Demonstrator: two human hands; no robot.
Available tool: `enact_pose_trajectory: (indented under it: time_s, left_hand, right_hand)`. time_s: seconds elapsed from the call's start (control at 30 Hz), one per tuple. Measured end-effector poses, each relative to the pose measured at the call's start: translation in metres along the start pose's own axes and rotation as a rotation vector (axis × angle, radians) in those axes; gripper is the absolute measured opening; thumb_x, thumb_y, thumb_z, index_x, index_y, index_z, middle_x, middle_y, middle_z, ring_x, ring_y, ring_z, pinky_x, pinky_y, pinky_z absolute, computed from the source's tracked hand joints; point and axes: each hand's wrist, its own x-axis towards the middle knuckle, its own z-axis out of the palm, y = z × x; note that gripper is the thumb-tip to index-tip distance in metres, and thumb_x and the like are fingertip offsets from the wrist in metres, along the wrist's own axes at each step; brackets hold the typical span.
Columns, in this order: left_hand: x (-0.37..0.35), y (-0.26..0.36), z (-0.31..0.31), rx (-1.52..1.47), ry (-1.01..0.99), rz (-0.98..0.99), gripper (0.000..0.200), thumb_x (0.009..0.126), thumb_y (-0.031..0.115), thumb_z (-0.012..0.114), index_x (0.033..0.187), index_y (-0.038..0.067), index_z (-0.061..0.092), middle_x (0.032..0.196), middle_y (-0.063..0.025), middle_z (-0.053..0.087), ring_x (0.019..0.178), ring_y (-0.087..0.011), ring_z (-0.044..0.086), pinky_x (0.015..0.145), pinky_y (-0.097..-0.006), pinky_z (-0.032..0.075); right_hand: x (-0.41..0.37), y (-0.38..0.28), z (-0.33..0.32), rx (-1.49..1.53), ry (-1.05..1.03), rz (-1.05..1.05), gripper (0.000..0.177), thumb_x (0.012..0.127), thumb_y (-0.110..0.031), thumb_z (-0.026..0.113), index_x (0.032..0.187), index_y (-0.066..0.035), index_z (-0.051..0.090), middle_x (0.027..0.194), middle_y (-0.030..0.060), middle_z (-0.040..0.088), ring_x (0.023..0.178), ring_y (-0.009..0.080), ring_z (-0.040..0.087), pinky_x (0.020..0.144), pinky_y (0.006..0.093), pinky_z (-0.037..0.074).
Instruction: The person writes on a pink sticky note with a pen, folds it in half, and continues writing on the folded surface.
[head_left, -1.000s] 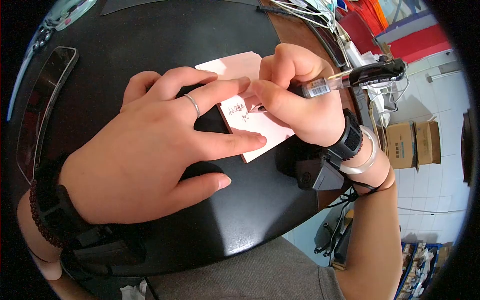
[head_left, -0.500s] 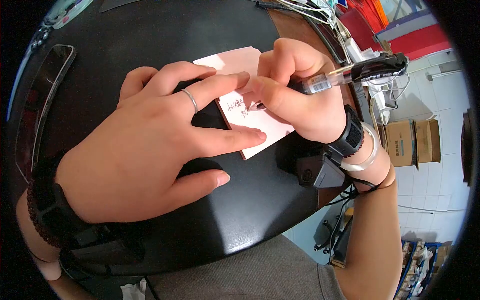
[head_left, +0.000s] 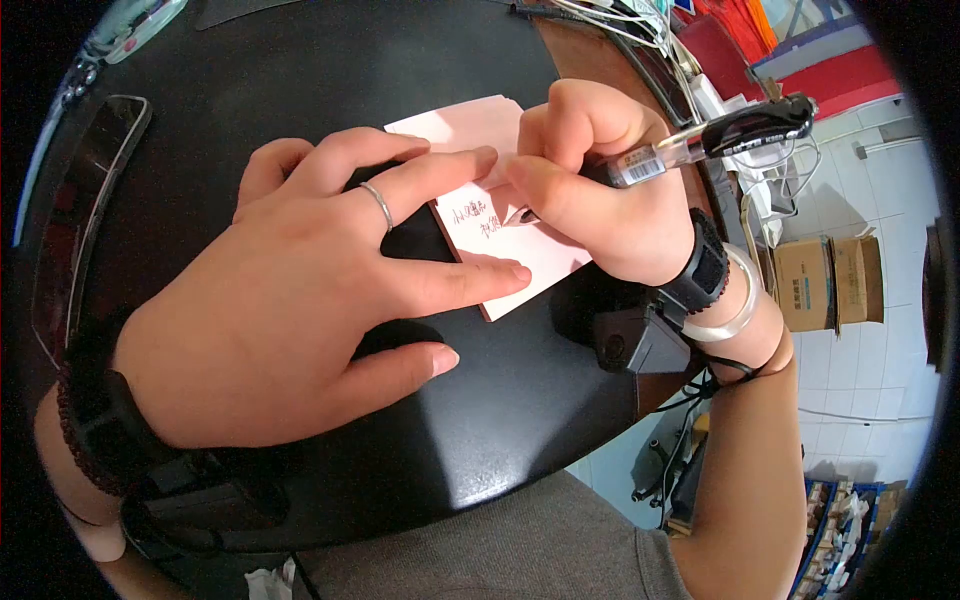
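the pen (head_left: pixel 700 140) slants from upper right down to lower left, its tip on the pink paper (head_left: pixel 520 245) beside small writing too fine to read. the right hand (head_left: pixel 600 190) curls tightly around the pen. the left hand (head_left: pixel 300 290) lies flat, fingers spread, pinning the paper on the black table (head_left: pixel 480 400).

A single head-worn wide-angle camera looks forward and steeply down, very near the left hand (head_left: pixel 290 300) and right hand (head_left: pixel 600 190); the black table's (head_left: pixel 520 420) near edge curves below them.
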Motion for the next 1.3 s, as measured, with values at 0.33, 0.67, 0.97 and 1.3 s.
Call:
enact_pose_trajectory:
  time_s: [0.33, 0.67, 0.97, 1.3]
  left_hand:
    - [0.000, 0.000, -0.001, -0.015, -0.004, -0.006, 0.048, 0.068, 0.026, 0.067, 0.116, 0.029, 0.060, 0.134, -0.0148, 0.037, 0.122, -0.0357, 0.030, 0.098, -0.0505, 0.024]
    - [-0.001, 0.000, -0.001, 0.001, 0.007, 0.003, 0.048, 0.068, 0.027, 0.066, 0.115, 0.028, 0.060, 0.134, -0.0146, 0.037, 0.122, -0.0359, 0.030, 0.097, -0.0505, 0.024]
    - [0.000, 0.000, -0.002, -0.011, -0.001, 0.003, 0.048, 0.068, 0.027, 0.066, 0.115, 0.028, 0.060, 0.135, -0.0146, 0.037, 0.122, -0.0362, 0.031, 0.097, -0.0504, 0.025]
    - [0.000, 0.000, -0.003, -0.025, 0.004, -0.005, 0.048, 0.067, 0.025, 0.067, 0.114, 0.028, 0.061, 0.135, -0.0141, 0.037, 0.121, -0.0352, 0.032, 0.097, -0.0496, 0.025]
  right_hand:
    - [0.000, 0.003, -0.002, -0.006, 0.031, 0.032, 0.027, 0.075, 0.000, 0.060, 0.060, -0.006, 0.038, 0.057, -0.0057, 0.039, 0.055, 0.0013, 0.034, 0.046, 0.0213, 0.027]
    - [0.000, 0.001, -0.001, 0.031, 0.010, 0.021, 0.027, 0.074, 0.000, 0.061, 0.060, -0.007, 0.039, 0.057, -0.0055, 0.039, 0.055, 0.0010, 0.035, 0.046, 0.0210, 0.028]
    - [0.001, 0.001, -0.003, 0.067, 0.037, 0.033, 0.027, 0.075, -0.001, 0.061, 0.060, -0.007, 0.039, 0.057, -0.0061, 0.041, 0.055, 0.0006, 0.036, 0.047, 0.0203, 0.029]
    - [0.001, 0.000, -0.012, -0.022, -0.030, 0.051, 0.026, 0.078, 0.002, 0.059, 0.063, -0.007, 0.039, 0.062, -0.0010, 0.047, 0.058, 0.0051, 0.045, 0.051, 0.0207, 0.036]
